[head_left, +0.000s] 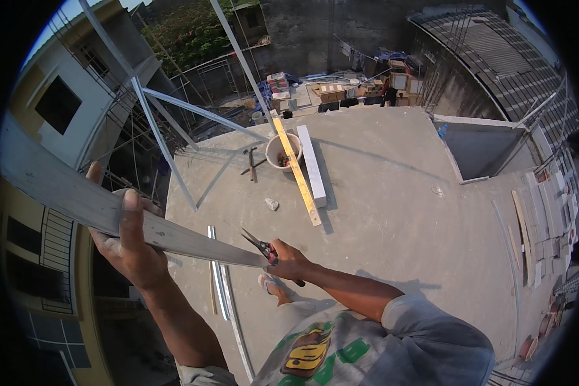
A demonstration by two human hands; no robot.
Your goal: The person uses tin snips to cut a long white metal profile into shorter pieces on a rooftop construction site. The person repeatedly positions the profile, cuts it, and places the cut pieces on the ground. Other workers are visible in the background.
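Note:
My left hand (130, 241) grips a long grey metal strip (77, 199) that runs from the upper left down to my right hand. The thumb lies over its top face. My right hand (289, 257) holds red-handled metal snips (262, 245), with the blades open at the strip's near end. My sandalled foot (273, 287) stands on the concrete roof slab (379, 212) below the hands.
A yellow spirit level (296, 168) lies across a bucket (278, 151) beside a white block (312, 164). Thin metal strips (219, 276) lie along the slab's left edge, beyond which is a sheer drop. A steel frame (164, 106) rises at the left. An opening (476, 148) gapes at the right.

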